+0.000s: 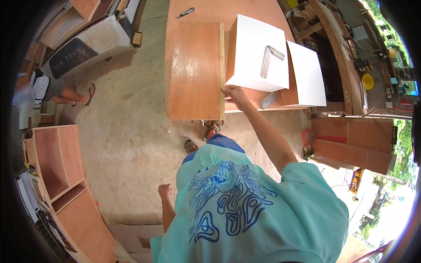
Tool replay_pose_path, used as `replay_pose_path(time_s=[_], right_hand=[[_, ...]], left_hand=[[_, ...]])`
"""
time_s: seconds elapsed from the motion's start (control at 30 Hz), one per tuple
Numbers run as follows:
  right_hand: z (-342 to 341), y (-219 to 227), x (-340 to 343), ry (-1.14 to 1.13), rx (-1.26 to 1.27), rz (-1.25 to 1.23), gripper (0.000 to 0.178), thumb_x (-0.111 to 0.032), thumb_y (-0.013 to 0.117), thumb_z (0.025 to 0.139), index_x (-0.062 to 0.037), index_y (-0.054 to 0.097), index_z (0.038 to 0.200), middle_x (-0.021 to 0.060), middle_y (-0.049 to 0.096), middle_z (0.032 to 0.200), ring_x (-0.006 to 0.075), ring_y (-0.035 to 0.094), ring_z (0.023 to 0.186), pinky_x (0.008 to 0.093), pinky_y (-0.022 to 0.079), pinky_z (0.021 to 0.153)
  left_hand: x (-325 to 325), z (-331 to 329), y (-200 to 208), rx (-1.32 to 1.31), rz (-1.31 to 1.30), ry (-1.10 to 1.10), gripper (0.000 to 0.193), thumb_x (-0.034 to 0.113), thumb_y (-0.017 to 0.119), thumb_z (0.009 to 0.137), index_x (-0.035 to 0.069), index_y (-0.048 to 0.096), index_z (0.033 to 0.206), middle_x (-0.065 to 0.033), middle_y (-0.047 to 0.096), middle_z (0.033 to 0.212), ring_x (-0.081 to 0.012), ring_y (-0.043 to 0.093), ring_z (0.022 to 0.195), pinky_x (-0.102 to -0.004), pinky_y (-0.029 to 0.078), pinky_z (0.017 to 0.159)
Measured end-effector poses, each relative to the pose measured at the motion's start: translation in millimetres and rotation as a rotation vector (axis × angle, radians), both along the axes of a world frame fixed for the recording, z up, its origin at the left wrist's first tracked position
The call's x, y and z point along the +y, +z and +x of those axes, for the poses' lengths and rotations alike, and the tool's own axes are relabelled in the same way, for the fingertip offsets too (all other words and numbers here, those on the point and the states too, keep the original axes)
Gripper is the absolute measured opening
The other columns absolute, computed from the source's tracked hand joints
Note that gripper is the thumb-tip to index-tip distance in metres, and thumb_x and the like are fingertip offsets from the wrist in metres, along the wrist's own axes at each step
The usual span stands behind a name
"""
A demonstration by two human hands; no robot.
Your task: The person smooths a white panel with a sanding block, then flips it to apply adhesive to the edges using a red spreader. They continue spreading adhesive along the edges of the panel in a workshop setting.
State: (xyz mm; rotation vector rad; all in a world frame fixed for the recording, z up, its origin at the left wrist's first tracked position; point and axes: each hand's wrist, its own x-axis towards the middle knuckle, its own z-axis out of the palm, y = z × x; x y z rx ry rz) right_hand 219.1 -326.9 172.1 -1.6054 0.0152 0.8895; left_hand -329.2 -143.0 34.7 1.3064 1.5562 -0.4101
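A brown plywood box [195, 70] with a glossy top lies along the left side of the workbench, its near end at the bench's front. My right hand [237, 96] is closed at its right edge, thumb and fingers against the pale plywood rim. Low beside my body, my left hand [165, 190] is curled into a loose fist; whatever may be inside it is hidden. Just right of the box stands a white-topped box [254, 44] with a metal try square [268, 61] on top. A small grey block [267, 101] rests near the bench's front edge.
A utility knife [185, 12] lies at the far end of the workbench [228, 8]. Another white panel [309, 74] sits to the right. At left are an open wooden cabinet [57, 162] and a person's sandalled foot [90, 95]. Wooden shelving [337, 52] borders the right.
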Motion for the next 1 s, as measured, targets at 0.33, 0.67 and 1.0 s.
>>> replay_pose_path(time_s=[0.33,0.67,1.0], right_hand=[[-119.5,2.6,-74.5,0.617,-0.253,-0.309,0.021,-0.015,0.058,0.083,-0.0001,0.073,0.085,0.0106,0.068,0.071,0.0143,0.063,0.062,0.0270,0.052,0.057],[-221.3,-34.7,-130.0,0.460,-0.574,-0.692,0.036,-0.036,0.059,0.087,-0.0026,0.069,0.084,0.0195,0.067,0.086,0.0338,0.065,0.085,0.0420,0.050,0.080],[-264.3,-62.0,-185.6,0.287,-0.475,-0.694,0.030,-0.023,0.055,0.078,-0.0130,0.070,0.101,0.0155,0.069,0.099,0.0336,0.066,0.090,0.0428,0.052,0.085]], left_hand=[[-5.5,16.5,25.2,0.053,0.283,-0.630,0.019,0.015,0.064,0.066,-0.004,0.062,0.065,-0.0218,0.063,0.066,-0.0315,0.066,0.063,-0.0436,0.050,0.059],[64.8,182.2,49.8,-0.419,0.737,-0.740,0.024,0.023,0.057,0.087,0.000,0.062,0.079,-0.0208,0.064,0.086,-0.0389,0.061,0.085,-0.0484,0.047,0.073],[31.9,295.6,19.3,-0.603,0.121,-0.607,0.024,0.022,0.060,0.088,-0.001,0.066,0.091,-0.0057,0.062,0.068,-0.0152,0.058,0.054,-0.0324,0.045,0.050]])
